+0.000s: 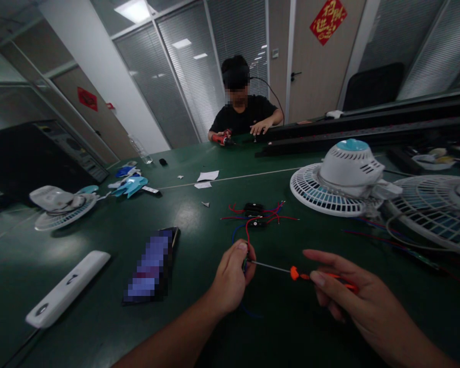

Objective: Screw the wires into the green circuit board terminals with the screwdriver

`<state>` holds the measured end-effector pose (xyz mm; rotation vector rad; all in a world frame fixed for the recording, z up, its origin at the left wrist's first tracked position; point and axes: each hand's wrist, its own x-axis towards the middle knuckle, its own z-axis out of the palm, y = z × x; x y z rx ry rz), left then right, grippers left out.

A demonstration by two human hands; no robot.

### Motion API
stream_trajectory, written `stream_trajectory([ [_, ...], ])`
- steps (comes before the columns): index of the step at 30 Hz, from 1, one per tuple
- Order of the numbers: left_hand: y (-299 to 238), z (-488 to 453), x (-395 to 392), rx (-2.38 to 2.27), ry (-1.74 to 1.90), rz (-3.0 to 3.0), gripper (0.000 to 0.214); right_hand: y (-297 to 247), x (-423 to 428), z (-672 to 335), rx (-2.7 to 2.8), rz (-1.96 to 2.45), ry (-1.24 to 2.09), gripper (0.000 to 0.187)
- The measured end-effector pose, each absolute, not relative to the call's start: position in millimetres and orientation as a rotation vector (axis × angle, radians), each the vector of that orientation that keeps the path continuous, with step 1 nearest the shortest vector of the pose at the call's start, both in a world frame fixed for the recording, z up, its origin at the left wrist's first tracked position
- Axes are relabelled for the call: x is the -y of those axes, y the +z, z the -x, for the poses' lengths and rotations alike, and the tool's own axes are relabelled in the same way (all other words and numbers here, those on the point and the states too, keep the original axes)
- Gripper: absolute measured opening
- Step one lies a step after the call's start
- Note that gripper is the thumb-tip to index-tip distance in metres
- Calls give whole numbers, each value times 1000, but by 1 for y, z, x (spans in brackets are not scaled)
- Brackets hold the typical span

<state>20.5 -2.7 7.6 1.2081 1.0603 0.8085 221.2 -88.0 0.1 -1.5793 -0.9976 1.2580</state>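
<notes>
My left hand is closed around a small green circuit board, mostly covered by the fingers. A red wire and a blue wire rise from it. In my right hand is a screwdriver with an orange and black handle; thumb and fingers grip it, while the index finger points forward. Its thin metal shaft reaches left, and the tip meets the board at my left fingers. Just beyond lie two small black modules with red and blue wires.
A phone and a long white device lie to the left. White fan heads rest at right, another at far left. Across the green table, a person holds a red power tool beside long black rails.
</notes>
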Motion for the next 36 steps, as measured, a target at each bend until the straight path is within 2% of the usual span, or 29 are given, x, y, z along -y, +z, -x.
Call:
stream_trajectory([
  [20, 4, -20, 3, -1051, 805, -1244, 37, 1, 92, -220, 1006, 1519, 1253, 62],
  [28, 3, -19, 2, -1038, 823, -1245, 37, 12, 94, -214, 997, 1668, 1260, 74],
  [36, 4, -18, 3, -1050, 809, -1257, 36, 1, 95, -219, 1144, 1625, 1199, 63],
])
